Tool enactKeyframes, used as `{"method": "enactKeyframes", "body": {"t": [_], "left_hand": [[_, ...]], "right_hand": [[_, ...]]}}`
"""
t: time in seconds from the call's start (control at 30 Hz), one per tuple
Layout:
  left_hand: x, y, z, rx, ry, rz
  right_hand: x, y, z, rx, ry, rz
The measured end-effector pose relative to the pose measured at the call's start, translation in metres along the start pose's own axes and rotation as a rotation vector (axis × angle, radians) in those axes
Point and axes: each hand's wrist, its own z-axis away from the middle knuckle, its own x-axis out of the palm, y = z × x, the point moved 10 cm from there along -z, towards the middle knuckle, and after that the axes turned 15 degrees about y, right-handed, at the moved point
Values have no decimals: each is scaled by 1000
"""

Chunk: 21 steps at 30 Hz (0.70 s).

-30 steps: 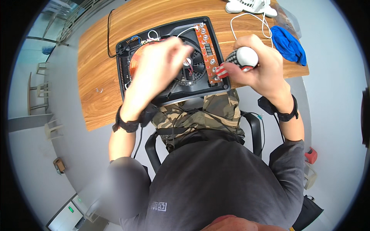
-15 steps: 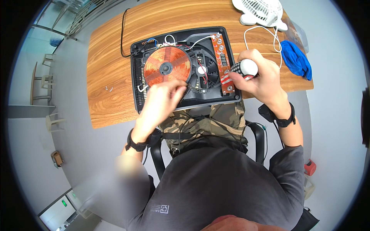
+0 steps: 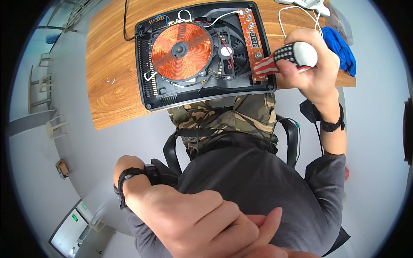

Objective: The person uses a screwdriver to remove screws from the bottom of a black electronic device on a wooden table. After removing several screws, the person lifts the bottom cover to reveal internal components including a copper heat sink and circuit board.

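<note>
My right hand (image 3: 325, 66) is wrapped round a screwdriver (image 3: 284, 58) with a white-ended handle patterned in black stars and red stripes. Its handle slants toward the lower end of the orange circuit board (image 3: 256, 53); the tip's exact contact cannot be made out. That board sits in the opened black housing of an induction cooker (image 3: 198, 98), beside a black fan (image 3: 236, 47) and a round copper coil (image 3: 195, 53). Large and close, my left hand (image 3: 200, 219) is raised in front of my chest, fingers curled. Whatever its fingertips may hold is hidden.
The wooden table (image 3: 105, 94) carries small white bits (image 3: 111, 81) at left and a black cord (image 3: 125, 21). A blue cloth (image 3: 340, 49) lies at the right edge, near a white cable (image 3: 297, 7) and a partly visible white device (image 3: 316, 5). Chair armrests (image 3: 292, 139) flank my legs.
My left hand has left the cooker's front edge and come up toward me. My right hand keeps the screwdriver by the circuit board. The whole view has shifted, with the table higher in it.
</note>
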Motion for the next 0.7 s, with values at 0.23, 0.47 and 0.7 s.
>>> {"method": "enactKeyframes", "body": {"t": [0.23,0.47,0.7], "left_hand": [[-5,-19,-9,-298,-224,118],[19,-96,62,-536,-325,-11],[37,-160,110,-796,-317,-81]], "right_hand": [[37,-10,10,-33,-122,-52],[50,-7,10,42,-203,-38],[47,-12,-2,52,-103,-56]]}}
